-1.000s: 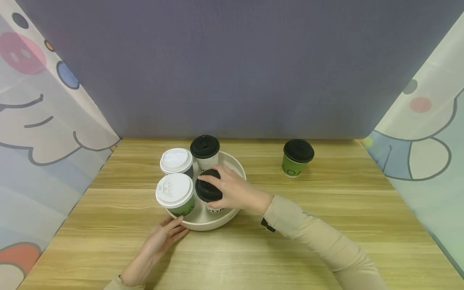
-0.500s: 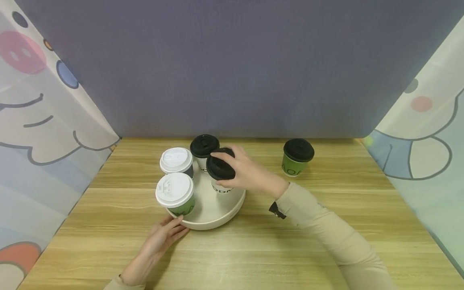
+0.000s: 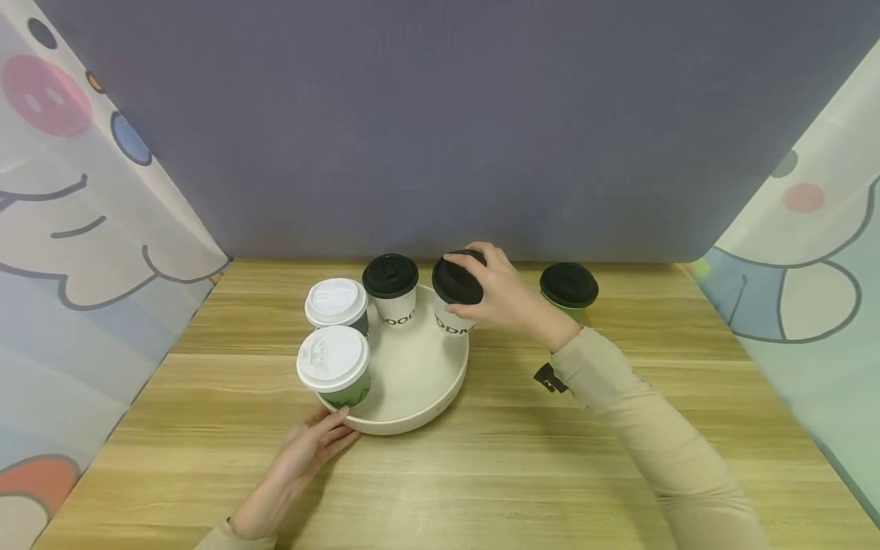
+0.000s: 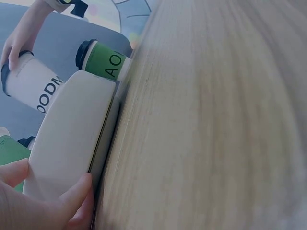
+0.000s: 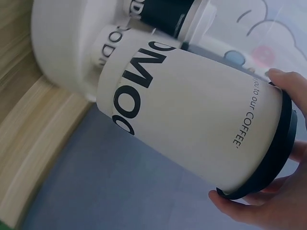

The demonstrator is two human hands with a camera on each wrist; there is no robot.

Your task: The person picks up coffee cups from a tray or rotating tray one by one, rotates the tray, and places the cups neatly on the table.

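My right hand (image 3: 517, 304) grips a white paper coffee cup (image 5: 192, 115) round its black lid, thumb on one side and fingers on the other. Lettering runs along the cup's lower part, and it is lifted over the back right of a round cream tray (image 3: 419, 386). At the tray's front left, my left hand (image 3: 302, 462) holds the outer wall between thumb and fingers. Inside the tray stand a green cup with a white lid (image 3: 333, 359), a dark cup with a white lid (image 3: 335, 302) and a white cup with a black lid (image 3: 397, 305).
A green cup with a black lid (image 3: 569, 286) stands on the wooden table (image 3: 509, 489) to the right of the tray, partly behind my right wrist. A grey panel (image 3: 454, 130) rises at the table's back edge, with cartoon-printed cloth (image 3: 89, 221) at the sides.
The right hand has lifted the white cup from the tray's front right and carried it back and to the right. The left hand has stayed at the tray.
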